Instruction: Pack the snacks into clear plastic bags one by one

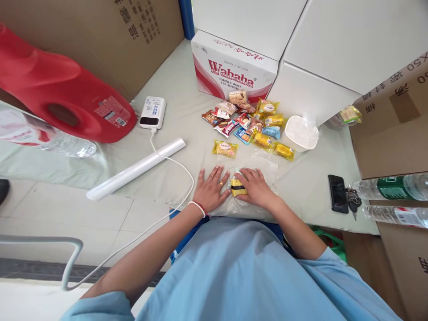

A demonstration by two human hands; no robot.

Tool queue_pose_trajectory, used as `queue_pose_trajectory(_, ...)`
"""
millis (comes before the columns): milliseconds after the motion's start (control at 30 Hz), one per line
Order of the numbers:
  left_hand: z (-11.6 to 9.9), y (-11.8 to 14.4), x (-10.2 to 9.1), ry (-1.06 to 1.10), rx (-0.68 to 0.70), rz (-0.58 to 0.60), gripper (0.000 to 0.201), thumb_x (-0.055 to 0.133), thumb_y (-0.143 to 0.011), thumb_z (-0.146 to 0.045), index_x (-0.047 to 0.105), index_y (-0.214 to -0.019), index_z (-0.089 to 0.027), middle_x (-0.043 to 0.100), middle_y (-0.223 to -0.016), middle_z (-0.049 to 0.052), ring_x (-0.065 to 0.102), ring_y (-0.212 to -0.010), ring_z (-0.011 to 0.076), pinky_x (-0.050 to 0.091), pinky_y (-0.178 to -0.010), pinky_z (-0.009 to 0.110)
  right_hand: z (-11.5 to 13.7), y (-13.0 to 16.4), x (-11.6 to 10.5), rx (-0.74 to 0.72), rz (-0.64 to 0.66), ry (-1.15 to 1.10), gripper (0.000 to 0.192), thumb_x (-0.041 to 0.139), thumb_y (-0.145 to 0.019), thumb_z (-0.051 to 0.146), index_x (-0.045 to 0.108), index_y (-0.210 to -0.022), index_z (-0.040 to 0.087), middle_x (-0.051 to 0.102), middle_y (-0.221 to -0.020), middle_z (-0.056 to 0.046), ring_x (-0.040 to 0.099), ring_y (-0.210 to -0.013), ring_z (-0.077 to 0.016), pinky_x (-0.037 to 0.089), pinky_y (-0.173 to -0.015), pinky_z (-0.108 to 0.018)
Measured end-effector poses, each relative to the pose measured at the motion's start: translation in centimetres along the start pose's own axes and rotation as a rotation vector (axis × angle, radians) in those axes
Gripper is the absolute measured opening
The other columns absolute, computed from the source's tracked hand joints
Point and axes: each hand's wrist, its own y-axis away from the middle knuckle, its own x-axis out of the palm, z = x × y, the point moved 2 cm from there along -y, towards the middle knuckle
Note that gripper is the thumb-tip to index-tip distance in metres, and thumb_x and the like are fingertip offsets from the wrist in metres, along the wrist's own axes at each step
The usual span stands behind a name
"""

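My left hand (211,187) lies flat, fingers spread, on a clear plastic bag (264,167) spread on the pale green table cover. My right hand (254,187) rests on the same bag, fingers over a yellow and black snack packet (237,187) that sits between both hands. Whether the packet is inside the bag I cannot tell. Just beyond my left hand lies a single yellow snack packet (225,148). Farther back is a pile of several wrapped snacks (249,122) in yellow, red and blue.
A Wahaha water carton (230,71) and white boxes stand behind the snacks. A white bowl (300,133) sits right of the pile. A power bank (153,112) with cable, a white roll (135,169) and a red jug (56,89) lie left. Phone and keys (338,193) and water bottles (391,187) lie right.
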Motion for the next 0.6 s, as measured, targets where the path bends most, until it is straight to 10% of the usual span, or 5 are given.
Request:
queue_pose_trajectory(300, -0.3, 0.8, 0.6, -0.01, -0.023, -0.017, 0.074, 0.039, -0.102, -0.058, 0.029, -0.164, -0.02, 0.024, -0.171, 0.015, 0.025, -0.159, 0.0334, -0.001, -0.126, 0.069, -2.6, 1.3, -2.1, 0.201, -0.146, -0.072, 0.058, 0.054, -0.1, 0.052, 0.057, -0.14, 0.01, 0.065, -0.121, -0.02, 0.051, -0.12, -0.0353, 0.046, -0.101, -0.048)
queue_pose_trajectory(600, -0.3, 0.8, 0.7, -0.011, -0.018, -0.034, 0.075, 0.037, -0.102, -0.059, 0.03, -0.163, -0.015, 0.024, -0.171, 0.015, 0.024, -0.159, 0.0308, -0.002, -0.127, 0.067, 1.2, -0.6, 0.0, 0.145, -0.092, 0.078, 0.08, 0.077, -0.086, 0.046, 0.045, -0.152, 0.015, 0.057, -0.14, -0.02, 0.041, -0.138, -0.0376, 0.027, -0.119, -0.058)
